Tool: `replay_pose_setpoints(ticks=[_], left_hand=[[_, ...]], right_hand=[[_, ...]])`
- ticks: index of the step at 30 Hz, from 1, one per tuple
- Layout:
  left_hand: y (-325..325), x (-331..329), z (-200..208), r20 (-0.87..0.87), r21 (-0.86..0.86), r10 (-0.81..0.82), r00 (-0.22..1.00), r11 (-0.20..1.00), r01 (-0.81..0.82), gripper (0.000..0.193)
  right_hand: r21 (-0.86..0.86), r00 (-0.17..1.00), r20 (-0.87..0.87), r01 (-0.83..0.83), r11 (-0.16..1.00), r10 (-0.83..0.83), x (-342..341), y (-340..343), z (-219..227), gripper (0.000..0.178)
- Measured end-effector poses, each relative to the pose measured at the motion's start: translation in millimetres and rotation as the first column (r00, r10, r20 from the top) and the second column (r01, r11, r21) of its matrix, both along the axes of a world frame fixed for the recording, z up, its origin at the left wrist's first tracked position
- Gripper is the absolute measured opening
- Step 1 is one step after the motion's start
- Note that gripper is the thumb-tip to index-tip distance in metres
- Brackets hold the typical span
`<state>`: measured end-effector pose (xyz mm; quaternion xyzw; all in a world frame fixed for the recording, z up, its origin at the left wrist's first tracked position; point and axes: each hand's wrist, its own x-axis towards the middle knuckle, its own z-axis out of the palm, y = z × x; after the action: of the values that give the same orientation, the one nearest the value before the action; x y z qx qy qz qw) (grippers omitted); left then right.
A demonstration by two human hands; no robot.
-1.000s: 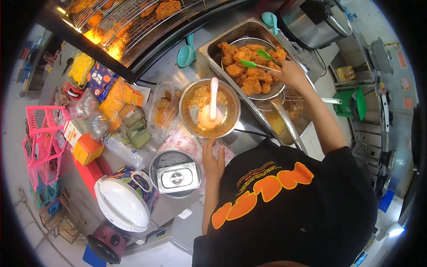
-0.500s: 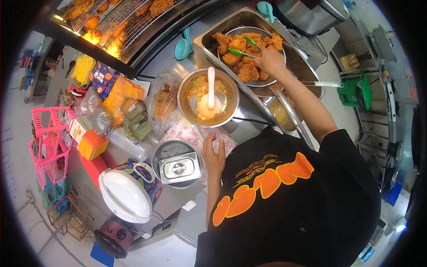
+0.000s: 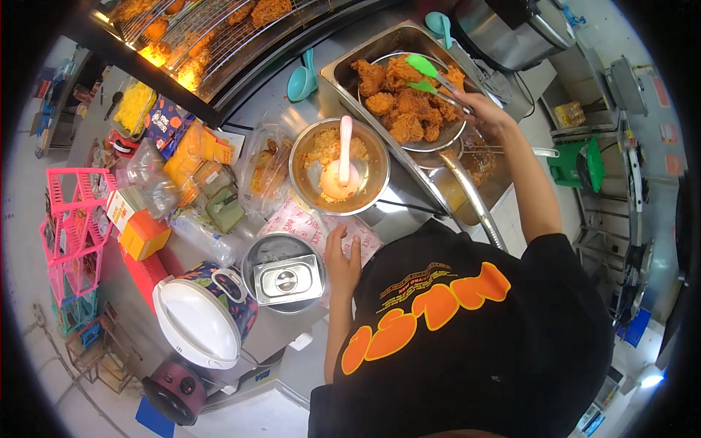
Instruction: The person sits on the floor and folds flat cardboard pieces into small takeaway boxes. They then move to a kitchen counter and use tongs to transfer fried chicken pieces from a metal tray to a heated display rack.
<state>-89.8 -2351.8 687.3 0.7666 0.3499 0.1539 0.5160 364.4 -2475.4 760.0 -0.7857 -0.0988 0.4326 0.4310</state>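
My right hand [image 3: 488, 114] is closed around silver tongs with green tips [image 3: 431, 75]. The tips are apart over a heap of brown fried chicken [image 3: 405, 109]; whether they touch a piece I cannot tell. The heap lies in a round long-handled strainer [image 3: 429, 158] inside a deep steel tray [image 3: 418, 175]. My left hand [image 3: 342, 266] is open, with fingers apart, at pink-printed white paper [image 3: 281, 217], holding nothing. Beyond that paper stands a steel bowl [image 3: 382, 171] of crumbly yellowish food, with a pink rice paddle [image 3: 345, 150] upright in it.
A lit display warmer [image 3: 212, 69] with fried pieces on racks stands at the far left. Two turquoise scoops [image 3: 299, 82] lie near the tray. Beside my left hand are a lidded steel container [image 3: 288, 281] and a white-lidded rice cooker [image 3: 197, 321]. Plastic bags [image 3: 264, 164] crowd the table's left.
My right hand has drawn back to the right with the tongs, whose tips have shifted right over the chicken. My left hand stays by the paper. The whole view has shifted slightly.
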Motion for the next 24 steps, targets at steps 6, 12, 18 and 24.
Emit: replay_pose_setpoints(ticks=[6, 12, 18, 24], left_hand=[[-1, 8, -10, 0.017, -0.041, 0.016, 1.000, 0.999, -0.016, 0.034], [3, 13, -14, 0.018, -0.014, 0.054, 0.998, 0.998, -0.054, 0.034], [20, 9, 4, -0.010, -0.046, 0.120, 0.993, 0.992, -0.120, 0.033], [22, 3, -14, 0.045, -0.057, 0.209, 0.977, 0.977, -0.206, 0.034]], right_hand=[[0.346, 0.850, -0.526, 0.199, 0.917, 0.013, 3, -29, 3, 0.044], [0.444, 0.958, -0.245, -0.024, 0.896, 0.147, -20, 64, 56, 0.042], [0.568, 0.903, -0.127, -0.273, 0.777, 0.411, -36, 239, 71, 0.042], [0.711, 0.637, -0.500, -0.085, 0.698, 0.587, -59, 372, 50, 0.052]])
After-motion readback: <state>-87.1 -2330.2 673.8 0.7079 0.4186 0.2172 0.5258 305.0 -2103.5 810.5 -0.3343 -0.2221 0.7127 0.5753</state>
